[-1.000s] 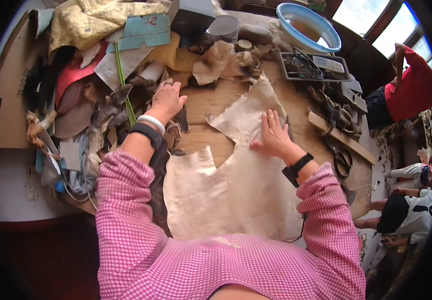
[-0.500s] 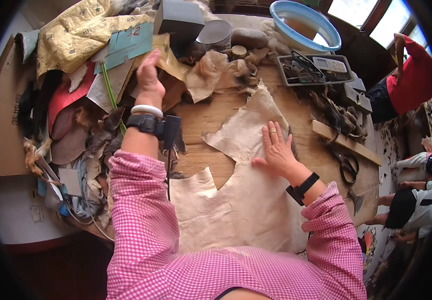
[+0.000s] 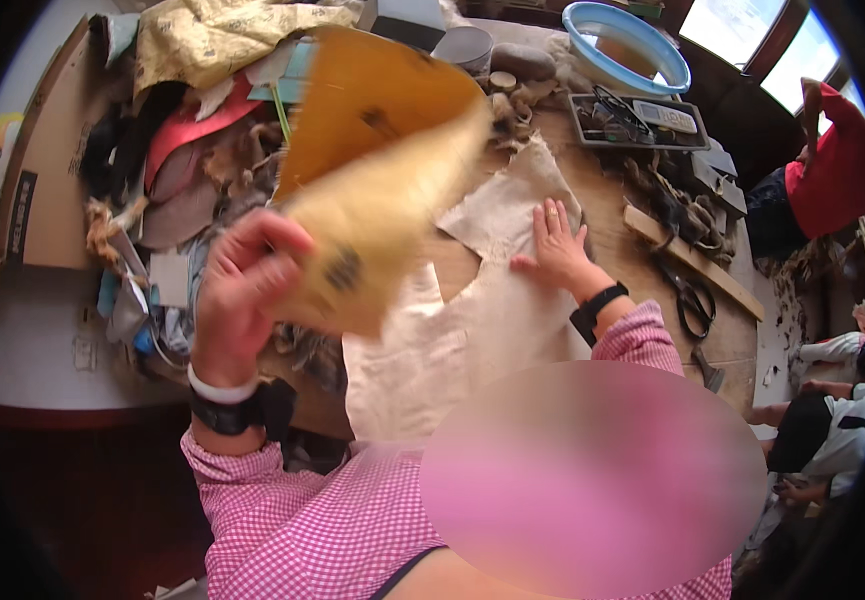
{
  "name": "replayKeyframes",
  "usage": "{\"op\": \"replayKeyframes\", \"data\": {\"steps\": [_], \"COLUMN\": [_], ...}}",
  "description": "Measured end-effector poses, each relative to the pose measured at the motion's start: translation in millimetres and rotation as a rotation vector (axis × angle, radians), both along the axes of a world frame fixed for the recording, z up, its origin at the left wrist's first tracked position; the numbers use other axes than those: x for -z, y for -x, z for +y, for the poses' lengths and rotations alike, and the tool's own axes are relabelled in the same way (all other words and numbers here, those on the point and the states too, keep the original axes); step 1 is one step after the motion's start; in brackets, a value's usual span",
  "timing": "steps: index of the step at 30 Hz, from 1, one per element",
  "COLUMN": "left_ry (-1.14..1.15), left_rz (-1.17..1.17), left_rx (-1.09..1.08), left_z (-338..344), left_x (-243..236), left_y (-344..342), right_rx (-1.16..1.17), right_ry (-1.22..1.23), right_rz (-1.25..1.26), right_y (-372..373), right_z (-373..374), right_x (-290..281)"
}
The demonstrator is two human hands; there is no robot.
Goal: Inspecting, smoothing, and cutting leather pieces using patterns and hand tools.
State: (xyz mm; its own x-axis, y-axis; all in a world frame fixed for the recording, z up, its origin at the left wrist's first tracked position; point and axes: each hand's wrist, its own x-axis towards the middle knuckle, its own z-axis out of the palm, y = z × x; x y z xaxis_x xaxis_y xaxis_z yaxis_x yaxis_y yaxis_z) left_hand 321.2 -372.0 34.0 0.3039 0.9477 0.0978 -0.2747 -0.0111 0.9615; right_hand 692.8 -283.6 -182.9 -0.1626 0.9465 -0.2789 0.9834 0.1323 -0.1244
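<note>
Yellow sheet, likely light, floppy, best edge-held: my left grip pinches it, right grip spread on hide

The left hand is raised with fingers curled, while the right hand lies flat, palm down.

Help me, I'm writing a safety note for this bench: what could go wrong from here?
The yellow sheet, raised in the left hand, could brush fur scraps out of place. The pale hide might crease if the right hand, resting on it, slides. The scissors lie to the right of that hand, so an outward swing might knock them.
</note>
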Motion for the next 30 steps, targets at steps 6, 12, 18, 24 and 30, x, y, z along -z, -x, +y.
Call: {"op": "replayKeyframes", "data": {"steps": [6,12,18,24,30], "left_ry": [0.33,0.191,0.01,0.253,-0.16], "left_rz": [0.049,-0.053,-0.559,-0.436,0.704], "left_rx": [0.133,-0.049,-0.232,-0.948,-0.802], "left_z": [-97,-128,-33,-21,-74], "left_x": [34,51,77,98,173], "left_y": [-33,-17,104,117,72], "right_rx": [-0.062,-0.093,-0.223,-0.167,-0.066], "right_ry": [-0.036,0.089,-0.005,0.057,0.028], "right_rz": [0.035,0.178,0.389,0.381,0.334], "right_y": [-5,-25,-67,-109,-113], "right_z": [4,-21,-83,-179,-197], "right_x": [-2,-21,-36,-50,-55]}}
